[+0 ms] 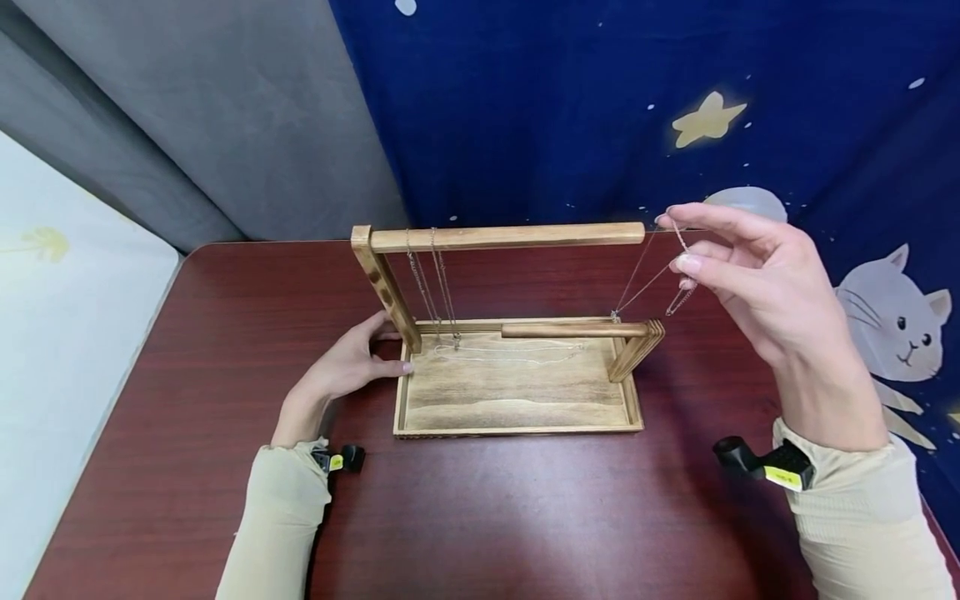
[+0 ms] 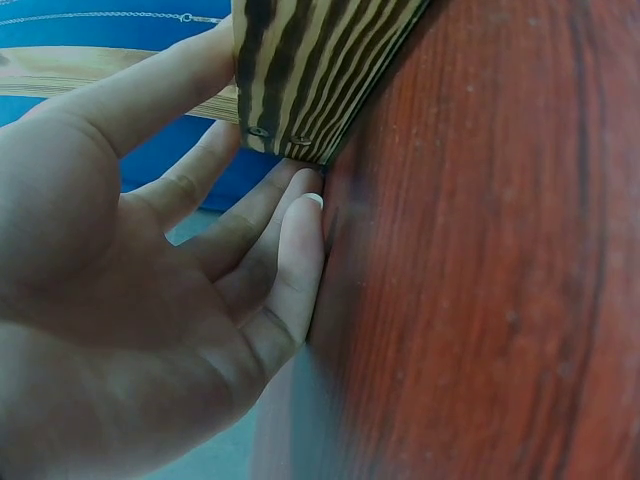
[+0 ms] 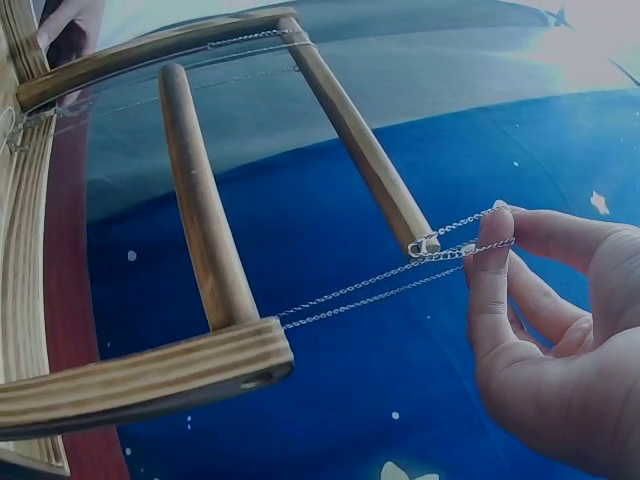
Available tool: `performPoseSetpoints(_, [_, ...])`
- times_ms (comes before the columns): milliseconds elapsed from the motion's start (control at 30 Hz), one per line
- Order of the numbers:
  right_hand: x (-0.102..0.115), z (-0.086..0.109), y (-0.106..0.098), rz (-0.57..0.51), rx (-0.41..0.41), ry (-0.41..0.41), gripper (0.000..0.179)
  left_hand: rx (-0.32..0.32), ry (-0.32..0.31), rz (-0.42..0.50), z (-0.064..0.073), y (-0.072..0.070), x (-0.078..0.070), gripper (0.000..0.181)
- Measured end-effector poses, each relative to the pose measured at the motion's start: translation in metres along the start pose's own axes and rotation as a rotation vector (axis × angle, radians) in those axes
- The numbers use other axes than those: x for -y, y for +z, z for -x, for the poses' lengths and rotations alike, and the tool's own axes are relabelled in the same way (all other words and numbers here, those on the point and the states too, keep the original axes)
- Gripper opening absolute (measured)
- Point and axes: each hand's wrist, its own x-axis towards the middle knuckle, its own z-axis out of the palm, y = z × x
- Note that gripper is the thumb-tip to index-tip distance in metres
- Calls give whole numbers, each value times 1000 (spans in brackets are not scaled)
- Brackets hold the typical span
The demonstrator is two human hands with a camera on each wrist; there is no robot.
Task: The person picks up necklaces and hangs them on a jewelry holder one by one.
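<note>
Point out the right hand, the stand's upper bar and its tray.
Right hand (image 1: pixel 776 287): head view, back of the hand.
Upper bar (image 1: pixel 517 237): head view, bare middle stretch.
Tray (image 1: pixel 517 384): head view, bare wooden floor.

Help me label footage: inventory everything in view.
Table: one, reddish brown, centre
Stand with tray: one, light brown, on table
Hanging chains: apparently two, silvery, over upper bar, left
Tray chain: one, pale, inside tray
Held chain: one, silvery, right of upper bar
Plain curtain: one, grey, behind, left
Printed curtain: one, blue, behind, right
Star print: one clear, yellow, upper right
Cat print: one, pale grey, right edge
Side backdrop: one, white, far left
Sleeves: two, cream, either side
Wrist cameras: two, black, on wrists
Left hand: one, touching tray's left end
Right hand: one, pinching held chain
</note>
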Motion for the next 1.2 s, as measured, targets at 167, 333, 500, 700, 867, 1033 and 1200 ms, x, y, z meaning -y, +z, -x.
performPoseSetpoints(167, [-1,-5,4,-3,26,1,46,2,3,4,-1,1,0,80])
performPoseSetpoints(333, [-1,-10,9,-14,43,15,46,0,5,10,-1,1,0,80])
performPoseSetpoints(500, [-1,-13,14,-13,62,18,43,3,2,10,0,0,1,81])
performPoseSetpoints(700, [0,-15,19,-2,77,23,40,5,0,5,-1,0,0,82])
performPoseSetpoints(867, [0,-17,23,-6,90,26,40,6,-4,6,-1,-1,2,84])
performPoseSetpoints(1033, [0,-20,29,13,97,31,38,2,-12,-4,-1,0,0,84])
performPoseSetpoints(1200, [0,-22,36,39,89,41,36,1,-24,-15,-1,-1,0,85])
